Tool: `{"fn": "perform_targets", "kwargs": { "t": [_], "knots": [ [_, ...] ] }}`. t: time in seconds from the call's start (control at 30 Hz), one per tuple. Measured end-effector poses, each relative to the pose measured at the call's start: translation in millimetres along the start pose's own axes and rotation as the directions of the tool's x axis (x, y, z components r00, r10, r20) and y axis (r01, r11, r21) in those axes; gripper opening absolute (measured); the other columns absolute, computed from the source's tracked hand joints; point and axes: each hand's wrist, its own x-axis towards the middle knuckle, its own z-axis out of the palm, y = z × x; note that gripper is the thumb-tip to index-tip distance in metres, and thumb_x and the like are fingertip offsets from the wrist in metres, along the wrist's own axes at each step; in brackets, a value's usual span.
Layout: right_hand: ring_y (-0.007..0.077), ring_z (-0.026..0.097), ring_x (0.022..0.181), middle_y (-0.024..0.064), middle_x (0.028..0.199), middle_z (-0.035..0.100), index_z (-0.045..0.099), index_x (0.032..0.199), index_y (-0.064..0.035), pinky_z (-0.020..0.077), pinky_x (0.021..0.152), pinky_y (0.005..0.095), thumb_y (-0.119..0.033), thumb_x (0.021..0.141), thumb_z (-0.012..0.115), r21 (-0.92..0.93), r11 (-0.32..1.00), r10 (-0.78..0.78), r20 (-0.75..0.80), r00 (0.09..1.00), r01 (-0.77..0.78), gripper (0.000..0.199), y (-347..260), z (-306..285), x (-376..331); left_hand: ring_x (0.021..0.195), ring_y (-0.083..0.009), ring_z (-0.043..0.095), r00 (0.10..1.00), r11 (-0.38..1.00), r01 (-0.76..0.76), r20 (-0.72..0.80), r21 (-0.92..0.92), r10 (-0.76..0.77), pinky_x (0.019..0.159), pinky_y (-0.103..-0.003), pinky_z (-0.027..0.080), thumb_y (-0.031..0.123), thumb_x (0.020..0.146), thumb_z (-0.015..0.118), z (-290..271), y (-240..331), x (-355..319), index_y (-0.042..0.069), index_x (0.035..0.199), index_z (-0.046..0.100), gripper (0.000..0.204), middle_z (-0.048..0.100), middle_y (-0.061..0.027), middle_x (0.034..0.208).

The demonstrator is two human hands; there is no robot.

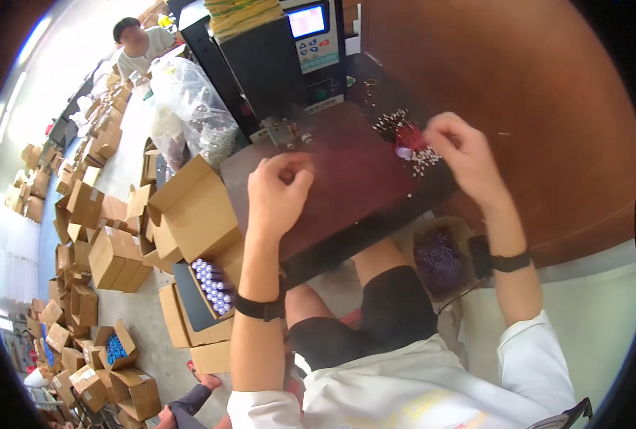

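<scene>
My left hand is over the dark reddish work surface, just in front of the black machine. Its thumb and fingers curl together in a pinch; whatever they hold is blurred. Small metal fittings sit at the machine's base, beyond that hand. My right hand is pinched too, at the right edge of a pile of short red wires with dark and silvery ends. Anything between its fingertips is too small to make out.
Left of the table, an open carton stands near white-and-purple cylinders. Behind it are clear plastic bags of small parts. A bin of purple pieces is below the table's right side. Another person is at the far left.
</scene>
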Motion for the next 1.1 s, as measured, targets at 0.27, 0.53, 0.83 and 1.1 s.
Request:
{"fn": "perform_targets", "kwargs": {
  "t": [0.27, 0.53, 0.83, 1.1],
  "knots": [
    [0.0085, 0.055, 0.084, 0.0009, 0.089, 0.060, 0.065, 0.090, -0.0001, 0.0464, 0.073, 0.0267, -0.019, 0.095, 0.070, -0.465, 0.822, 0.338, -0.068, 0.939, -0.330, 0.020, 51.9, -92.0, -76.0, 0.076, -0.0260, 0.066, 0.999, 0.999, 0.038, 0.017, 0.004, -0.038, 0.077, -0.037, 0.054, 0.017, 0.078, 0.066, 6.2, -0.3, 4.2, 0.005, 0.101, 0.079, 0.029, 0.068, -0.0159, 0.083],
    [0.0195, 0.068, 0.081, 0.0130, 0.083, 0.074, 0.075, 0.094, 0.0025, 0.0531, 0.077, 0.0362, -0.033, 0.085, 0.080, -0.410, 0.746, 0.488, -0.201, 0.849, -0.526, 0.037, 119.1, 23.0, -47.8, 0.077, -0.0137, 0.067, 1.000, 0.993, 0.025, -0.013, 0.111, -0.024, 0.075, -0.028, 0.053, 0.009, 0.083, 0.061, -2.9, 5.1, -5.4, -0.003, 0.098, 0.075, 0.024, 0.075, -0.0090, 0.088],
    [0.0136, 0.067, 0.071, 0.0087, 0.079, 0.072, 0.071, 0.098, 0.0052, 0.0526, 0.064, 0.0289, -0.012, 0.092, 0.071, -0.139, 0.824, 0.544, -0.075, 0.836, -0.549, 0.018, 118.6, -12.3, -42.8, 0.067, -0.0061, 0.056, 0.924, 0.967, 0.251, -0.305, 0.033, -0.230, 0.061, -0.023, 0.045, 0.008, 0.088, 0.064, -114.8, -20.2, -75.3, -0.002, 0.101, 0.074, 0.020, 0.070, -0.0035, 0.081],
    [0.0116, 0.062, 0.075, 0.0071, 0.085, 0.069, 0.066, 0.105, 0.0007, 0.0497, 0.067, 0.0279, -0.016, 0.098, 0.062, -0.094, 0.751, 0.651, -0.064, 0.757, -0.654, 0.019, 101.1, -34.4, -35.4, 0.094, -0.0293, 0.062, 0.947, 0.671, 0.317, -0.182, 0.670, -0.266, 0.085, -0.042, 0.051, 0.025, 0.083, 0.074, -141.6, -61.9, -131.7, 0.002, 0.095, 0.071, 0.026, 0.067, -0.0117, 0.089]
  ]
}}
